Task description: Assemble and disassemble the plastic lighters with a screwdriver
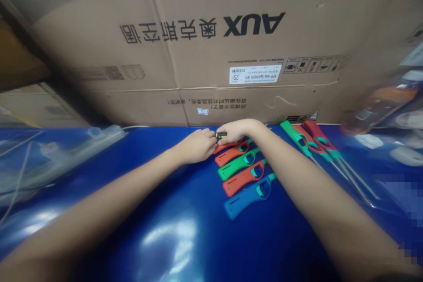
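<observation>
Dim, bluish light; overhead glare on the table (pixel 172 246); blurred, warped edges.

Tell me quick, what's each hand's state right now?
Left hand: curled beside the top orange lighter body; grip cannot be told.
Right hand: closed on a small yellow-and-black tool.

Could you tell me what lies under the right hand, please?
An orange lighter body lies under the right hand, which grips a small black-yellow tool; only the body's near edge shows, the rest is covered.
</observation>
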Demonstrator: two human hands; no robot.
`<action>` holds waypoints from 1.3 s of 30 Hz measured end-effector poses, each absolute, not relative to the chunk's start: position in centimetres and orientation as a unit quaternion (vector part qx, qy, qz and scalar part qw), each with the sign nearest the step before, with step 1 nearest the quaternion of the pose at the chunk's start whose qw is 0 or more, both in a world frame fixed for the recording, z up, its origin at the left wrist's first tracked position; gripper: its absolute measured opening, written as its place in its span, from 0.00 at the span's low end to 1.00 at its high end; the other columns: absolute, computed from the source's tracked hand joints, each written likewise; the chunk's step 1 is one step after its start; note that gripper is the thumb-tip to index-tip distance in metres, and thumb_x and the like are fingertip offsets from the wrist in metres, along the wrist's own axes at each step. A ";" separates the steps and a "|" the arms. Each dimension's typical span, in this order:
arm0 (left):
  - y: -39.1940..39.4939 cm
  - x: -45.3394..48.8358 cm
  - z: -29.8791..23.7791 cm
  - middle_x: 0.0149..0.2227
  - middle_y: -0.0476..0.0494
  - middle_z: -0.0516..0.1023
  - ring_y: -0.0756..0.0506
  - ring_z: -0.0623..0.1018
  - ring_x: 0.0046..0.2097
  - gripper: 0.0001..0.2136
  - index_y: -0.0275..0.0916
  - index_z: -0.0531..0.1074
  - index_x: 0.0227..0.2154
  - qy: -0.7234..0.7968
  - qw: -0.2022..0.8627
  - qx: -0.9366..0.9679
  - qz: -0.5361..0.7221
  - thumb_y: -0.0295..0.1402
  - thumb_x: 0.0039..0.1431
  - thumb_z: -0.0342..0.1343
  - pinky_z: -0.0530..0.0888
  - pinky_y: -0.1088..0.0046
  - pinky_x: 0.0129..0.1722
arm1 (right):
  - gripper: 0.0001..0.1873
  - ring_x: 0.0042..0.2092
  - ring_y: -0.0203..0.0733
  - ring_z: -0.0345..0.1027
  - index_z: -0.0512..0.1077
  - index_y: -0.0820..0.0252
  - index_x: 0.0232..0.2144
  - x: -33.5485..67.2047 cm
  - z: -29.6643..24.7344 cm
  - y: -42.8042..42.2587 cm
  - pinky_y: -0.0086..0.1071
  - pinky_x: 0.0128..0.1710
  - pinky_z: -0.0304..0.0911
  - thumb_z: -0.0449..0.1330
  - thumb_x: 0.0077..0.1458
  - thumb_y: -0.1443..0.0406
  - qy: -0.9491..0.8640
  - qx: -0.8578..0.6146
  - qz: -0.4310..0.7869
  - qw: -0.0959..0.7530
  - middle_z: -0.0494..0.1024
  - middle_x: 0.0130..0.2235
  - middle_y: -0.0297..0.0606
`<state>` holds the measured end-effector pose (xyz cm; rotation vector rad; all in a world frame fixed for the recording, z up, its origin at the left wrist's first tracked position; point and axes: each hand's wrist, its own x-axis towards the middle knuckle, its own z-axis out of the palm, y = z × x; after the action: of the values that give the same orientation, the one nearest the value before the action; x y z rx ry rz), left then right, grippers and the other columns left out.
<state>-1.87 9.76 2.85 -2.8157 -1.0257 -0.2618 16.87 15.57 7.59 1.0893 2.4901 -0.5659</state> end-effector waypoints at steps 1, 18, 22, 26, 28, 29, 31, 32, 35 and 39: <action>9.8 -1.7 2.9 0.35 0.38 0.76 0.41 0.75 0.37 0.15 0.37 0.75 0.29 -0.343 0.076 -0.933 -0.082 0.32 0.68 0.46 0.71 0.62 0.42 | 0.16 0.37 0.40 0.71 0.70 0.56 0.47 16.9 7.6 15.6 0.32 0.34 0.61 0.58 0.62 0.53 0.883 0.385 -0.198 0.181 0.79 0.45 0.39; 10.3 -2.0 4.9 0.35 0.40 0.76 0.42 0.76 0.38 0.13 0.38 0.72 0.31 -0.363 0.086 -0.923 -0.100 0.34 0.69 0.46 0.70 0.65 0.38 | 0.28 0.46 0.45 0.74 0.68 0.57 0.58 16.7 7.7 15.5 0.33 0.42 0.65 0.60 0.59 0.51 0.882 0.386 -0.207 0.173 0.78 0.53 0.43; 12.8 -4.8 5.6 0.32 0.42 0.73 0.42 0.74 0.37 0.18 0.40 0.67 0.28 -0.411 0.069 -0.898 -0.141 0.38 0.72 0.39 0.71 0.64 0.39 | 0.39 0.57 0.51 0.69 0.59 0.59 0.68 16.9 7.9 15.3 0.36 0.51 0.64 0.59 0.61 0.49 0.876 0.399 -0.211 0.170 0.69 0.64 0.49; 14.9 -8.4 3.6 0.30 0.44 0.69 0.43 0.73 0.34 0.18 0.41 0.64 0.25 -0.451 0.044 -0.880 -0.141 0.39 0.70 0.40 0.71 0.65 0.37 | 0.42 0.60 0.54 0.67 0.55 0.60 0.71 16.9 8.1 15.2 0.40 0.55 0.64 0.59 0.61 0.49 0.872 0.404 -0.217 0.171 0.64 0.68 0.50; 15.2 -9.8 2.3 0.29 0.45 0.70 0.43 0.74 0.34 0.18 0.41 0.64 0.25 -0.456 0.028 -0.879 -0.136 0.40 0.70 0.40 0.71 0.66 0.37 | 0.43 0.60 0.55 0.67 0.54 0.59 0.71 16.9 8.0 15.2 0.41 0.56 0.63 0.58 0.61 0.48 0.870 0.408 -0.218 0.170 0.63 0.69 0.50; 15.2 -10.3 1.7 0.29 0.45 0.70 0.43 0.74 0.34 0.19 0.41 0.65 0.25 -0.456 0.020 -0.880 -0.133 0.41 0.70 0.40 0.71 0.66 0.36 | 0.43 0.61 0.55 0.67 0.54 0.59 0.71 16.9 8.0 15.3 0.41 0.56 0.63 0.58 0.61 0.48 0.869 0.410 -0.219 0.171 0.62 0.69 0.49; 15.1 -11.1 1.0 0.30 0.45 0.70 0.44 0.74 0.34 0.19 0.41 0.66 0.26 -0.448 0.003 -0.885 -0.126 0.42 0.71 0.40 0.70 0.67 0.37 | 0.42 0.60 0.55 0.68 0.56 0.57 0.71 16.8 8.0 15.3 0.41 0.55 0.64 0.58 0.61 0.48 0.866 0.415 -0.220 0.174 0.63 0.68 0.49; 15.1 -11.3 0.8 0.30 0.45 0.70 0.44 0.74 0.34 0.19 0.41 0.66 0.26 -0.441 -0.005 -0.889 -0.123 0.42 0.71 0.40 0.70 0.67 0.37 | 0.41 0.59 0.55 0.69 0.56 0.57 0.70 16.8 7.9 15.3 0.41 0.54 0.65 0.58 0.61 0.48 0.865 0.417 -0.220 0.174 0.63 0.68 0.49; 15.0 -11.6 0.5 0.31 0.45 0.69 0.44 0.73 0.35 0.20 0.41 0.67 0.27 -0.424 -0.020 -0.898 -0.119 0.44 0.72 0.39 0.70 0.67 0.39 | 0.42 0.57 0.54 0.70 0.56 0.57 0.71 16.8 7.8 15.4 0.41 0.54 0.65 0.58 0.61 0.48 0.862 0.423 -0.217 0.174 0.62 0.69 0.48; 14.9 -11.5 0.4 0.32 0.44 0.68 0.43 0.71 0.37 0.20 0.41 0.68 0.29 -0.422 -0.018 -0.898 -0.119 0.43 0.72 0.38 0.70 0.66 0.42 | 0.42 0.61 0.55 0.67 0.56 0.58 0.70 16.7 7.6 15.4 0.41 0.57 0.64 0.59 0.60 0.48 0.861 0.429 -0.213 0.172 0.61 0.70 0.47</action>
<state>-11.54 14.85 0.39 -2.8543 -1.3422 -0.3786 16.70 15.44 7.61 1.2179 2.4422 -0.6030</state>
